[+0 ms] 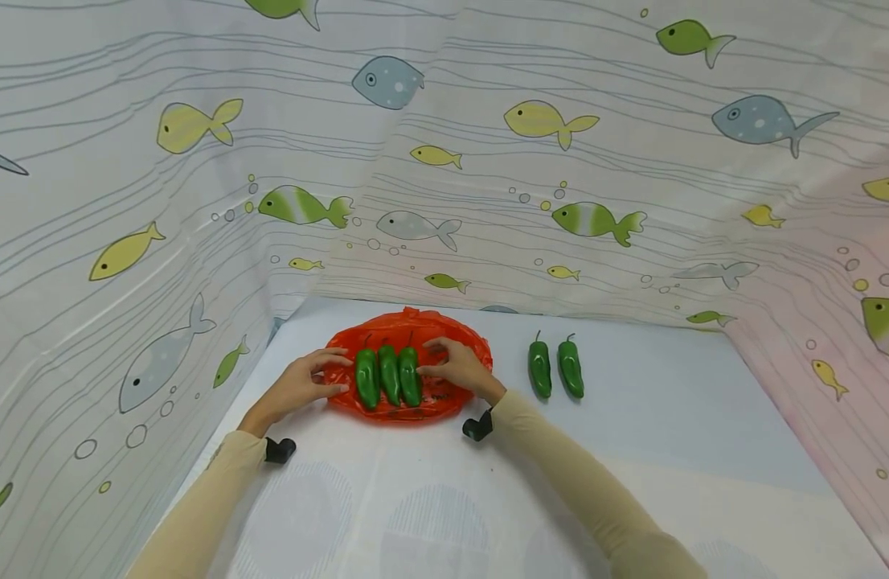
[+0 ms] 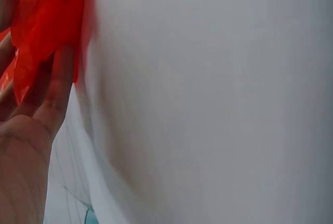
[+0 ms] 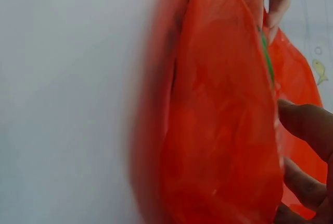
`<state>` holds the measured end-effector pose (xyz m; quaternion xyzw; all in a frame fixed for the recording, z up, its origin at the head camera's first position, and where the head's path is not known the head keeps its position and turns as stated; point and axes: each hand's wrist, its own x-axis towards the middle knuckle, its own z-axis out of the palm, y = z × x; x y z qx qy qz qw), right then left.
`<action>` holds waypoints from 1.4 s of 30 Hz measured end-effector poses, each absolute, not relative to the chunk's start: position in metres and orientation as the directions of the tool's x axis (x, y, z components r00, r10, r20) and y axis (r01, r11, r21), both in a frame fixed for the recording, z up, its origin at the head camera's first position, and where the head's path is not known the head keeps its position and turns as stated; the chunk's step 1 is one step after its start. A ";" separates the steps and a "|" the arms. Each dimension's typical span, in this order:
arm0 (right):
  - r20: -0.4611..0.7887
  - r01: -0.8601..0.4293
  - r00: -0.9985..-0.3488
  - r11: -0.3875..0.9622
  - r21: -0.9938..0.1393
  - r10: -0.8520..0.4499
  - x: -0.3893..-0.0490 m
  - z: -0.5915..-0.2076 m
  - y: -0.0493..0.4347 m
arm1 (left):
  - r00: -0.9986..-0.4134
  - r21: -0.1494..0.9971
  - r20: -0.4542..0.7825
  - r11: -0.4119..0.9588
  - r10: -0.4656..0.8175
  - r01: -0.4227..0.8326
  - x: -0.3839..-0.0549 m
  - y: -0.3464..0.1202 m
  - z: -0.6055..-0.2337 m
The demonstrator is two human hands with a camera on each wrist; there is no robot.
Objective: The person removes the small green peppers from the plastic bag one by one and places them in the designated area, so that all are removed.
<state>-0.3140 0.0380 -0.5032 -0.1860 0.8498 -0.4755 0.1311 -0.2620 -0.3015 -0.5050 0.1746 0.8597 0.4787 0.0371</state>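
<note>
Three green chili peppers [image 1: 390, 375] lie side by side on a red plastic bag [image 1: 444, 322] that is spread wide with its rim raised. My left hand [image 1: 300, 390] is at the bag's left rim, thumb and fingers parted, beside the leftmost pepper. The left wrist view shows its long fingers [image 2: 63, 70] extended against the red plastic. From the right, my right hand [image 1: 462, 366] reaches over the rim, its bent fingertips right at the rightmost pepper. In the right wrist view, the bag's side hides most of the peppers; a green sliver [image 3: 266, 57] shows.
Two more green chili peppers, one [image 1: 539, 370] beside the other [image 1: 571, 368], lie on the white table [image 1: 654, 402] right of the bag. Fish-printed cloth [image 1: 473, 185] rises behind and along both sides. A black wrist mount [image 1: 477, 426] juts from the right sleeve.
</note>
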 end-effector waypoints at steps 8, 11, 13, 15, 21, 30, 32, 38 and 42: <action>-0.064 -0.173 -0.882 0.448 -0.877 -0.466 -0.316 -0.507 0.022 | -0.938 0.842 0.087 0.479 0.336 0.249 -0.255 -0.294 -0.495; -0.063 -0.180 -0.883 0.461 -0.869 -0.464 -0.315 -0.507 0.018 | -0.939 0.839 0.091 0.482 0.333 0.252 -0.259 -0.297 -0.501; -0.061 -0.191 -0.885 0.478 -0.858 -0.462 -0.315 -0.507 0.016 | -0.939 0.837 0.091 0.485 0.332 0.253 -0.262 -0.300 -0.505; -0.062 -0.193 -0.886 0.489 -0.851 -0.459 -0.316 -0.507 0.014 | -0.939 0.840 0.089 0.482 0.331 0.249 -0.264 -0.302 -0.507; -0.080 -0.182 -0.889 0.508 -0.842 -0.451 -0.319 -0.507 0.011 | -0.940 0.848 0.088 0.470 0.329 0.243 -0.266 -0.302 -0.507; -0.101 -0.165 -0.881 0.501 -0.850 -0.461 -0.322 -0.506 0.009 | -0.939 0.849 0.074 0.473 0.335 0.235 -0.253 -0.290 -0.486; -0.107 -0.153 -0.880 0.489 -0.859 -0.463 -0.323 -0.506 0.010 | -0.938 0.845 0.074 0.477 0.340 0.240 -0.249 -0.288 -0.479; -0.114 -0.122 -0.874 0.441 -0.889 -0.472 -0.324 -0.504 0.012 | -0.939 0.841 0.073 0.484 0.337 0.240 -0.248 -0.288 -0.476; -0.104 -0.127 -0.871 0.424 -0.897 -0.480 -0.325 -0.503 0.014 | -0.941 0.843 0.063 0.486 0.332 0.228 -0.248 -0.288 -0.478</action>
